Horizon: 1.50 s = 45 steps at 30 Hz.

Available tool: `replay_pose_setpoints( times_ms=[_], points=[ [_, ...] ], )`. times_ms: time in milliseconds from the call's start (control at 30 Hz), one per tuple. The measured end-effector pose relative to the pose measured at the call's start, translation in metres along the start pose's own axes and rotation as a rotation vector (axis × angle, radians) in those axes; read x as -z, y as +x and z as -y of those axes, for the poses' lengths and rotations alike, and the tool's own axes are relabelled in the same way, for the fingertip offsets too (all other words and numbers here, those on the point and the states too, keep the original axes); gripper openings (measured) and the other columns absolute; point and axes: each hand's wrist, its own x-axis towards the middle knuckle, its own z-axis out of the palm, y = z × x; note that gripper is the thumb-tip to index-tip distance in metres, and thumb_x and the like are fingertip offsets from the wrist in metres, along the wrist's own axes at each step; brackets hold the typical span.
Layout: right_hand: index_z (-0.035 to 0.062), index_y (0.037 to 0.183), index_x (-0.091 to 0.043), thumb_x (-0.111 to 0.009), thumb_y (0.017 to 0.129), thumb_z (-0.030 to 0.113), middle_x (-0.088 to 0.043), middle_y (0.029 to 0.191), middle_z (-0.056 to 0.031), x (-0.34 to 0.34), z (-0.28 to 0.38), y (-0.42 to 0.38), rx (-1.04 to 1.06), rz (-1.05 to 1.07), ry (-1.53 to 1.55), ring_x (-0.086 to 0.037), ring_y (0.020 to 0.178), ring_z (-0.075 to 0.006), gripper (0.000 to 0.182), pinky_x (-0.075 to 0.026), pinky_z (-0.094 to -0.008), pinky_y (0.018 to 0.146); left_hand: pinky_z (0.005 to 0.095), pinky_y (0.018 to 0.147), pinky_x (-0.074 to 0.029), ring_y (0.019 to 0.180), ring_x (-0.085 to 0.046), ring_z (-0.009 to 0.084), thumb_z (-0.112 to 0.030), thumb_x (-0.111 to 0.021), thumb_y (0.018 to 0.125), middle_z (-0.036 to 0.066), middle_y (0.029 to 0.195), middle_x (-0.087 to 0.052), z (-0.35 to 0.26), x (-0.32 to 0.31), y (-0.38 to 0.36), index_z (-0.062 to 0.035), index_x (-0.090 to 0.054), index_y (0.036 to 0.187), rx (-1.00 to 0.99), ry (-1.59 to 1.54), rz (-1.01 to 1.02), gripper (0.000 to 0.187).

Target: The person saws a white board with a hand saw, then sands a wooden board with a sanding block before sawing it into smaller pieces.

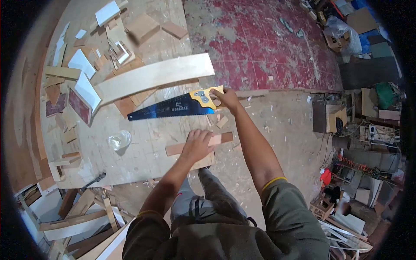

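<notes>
Narrow wood strip lies flat at the table edge, near corner. Left hand presses on it, fingers spread flat, not gripping. Right hand has fingers wrapped tight on yellow handle of handsaw, dark blade held above the table, pointing left. Long pale plank just behind the blade. Crumpled plastic left of strip.

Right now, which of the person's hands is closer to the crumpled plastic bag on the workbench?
Left. The left hand presses on a wood strip just right of the plastic bag. The right hand is farther away, up and right, gripping the saw.
</notes>
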Motion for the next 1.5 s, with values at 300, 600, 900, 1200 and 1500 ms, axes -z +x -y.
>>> replay_pose_setpoints(
  times_ms=[300, 600, 900, 1200, 1500],
  points=[
    [0.0024, 0.096, -0.065, -0.070, 0.096, 0.043, -0.061, 0.081, -0.0012, 0.025, -0.003, -0.067, 0.147, 0.106, 0.333, -0.051, 0.066, -0.0097, 0.041, -0.042, -0.0255, 0.058, 0.0409, 0.095, -0.044, 0.111, -0.055, 0.0289, -0.030, -0.078, 0.079, 0.008, 0.115, -0.060, -0.003, 0.002, 0.002, -0.0083, -0.062, 0.118, -0.022, -0.001, -0.019, 0.047],
    [0.0040, 0.106, -0.068, -0.072, 0.096, 0.040, -0.057, 0.081, 0.0041, 0.093, 0.007, -0.281, -0.117, -0.304, 0.779, -0.052, 0.071, -0.0066, 0.037, -0.042, -0.0219, 0.062, 0.0428, 0.095, -0.045, 0.111, -0.055, 0.0303, -0.031, -0.080, 0.078, 0.010, 0.115, -0.060, 0.000, -0.003, 0.003, -0.0059, -0.062, 0.118, -0.060, 0.030, -0.050, 0.051],
    [0.0025, 0.088, -0.063, -0.069, 0.095, 0.014, -0.049, 0.070, -0.0034, 0.053, 0.011, -0.367, 0.162, -0.323, 0.121, -0.050, 0.071, -0.0164, 0.014, -0.038, -0.0317, 0.063, 0.0469, 0.100, -0.044, 0.114, -0.055, 0.0351, -0.025, -0.080, 0.079, 0.012, 0.118, -0.060, -0.002, -0.004, 0.007, -0.0074, -0.063, 0.117, 0.010, -0.137, -0.044, 0.045],
    [-0.0002, 0.088, -0.063, -0.068, 0.093, 0.009, -0.053, 0.069, -0.0127, -0.018, 0.011, -0.360, 0.219, -0.427, 0.037, -0.050, 0.068, -0.0282, 0.011, -0.042, -0.0391, 0.063, 0.0452, 0.099, -0.046, 0.116, -0.056, 0.0353, -0.022, -0.080, 0.078, 0.013, 0.118, -0.060, 0.000, -0.004, 0.007, -0.0075, -0.064, 0.116, 0.010, -0.139, -0.031, 0.044],
    [-0.0007, 0.089, -0.064, -0.065, 0.096, 0.013, -0.054, 0.070, -0.0124, -0.022, 0.012, -0.345, 0.196, -0.387, 0.019, -0.048, 0.069, -0.0256, 0.015, -0.041, -0.0385, 0.063, 0.0452, 0.099, -0.046, 0.115, -0.056, 0.0355, -0.024, -0.082, 0.078, 0.014, 0.118, -0.060, 0.003, -0.006, 0.005, -0.0038, -0.062, 0.114, -0.016, -0.118, -0.032, 0.045]
  ],
)
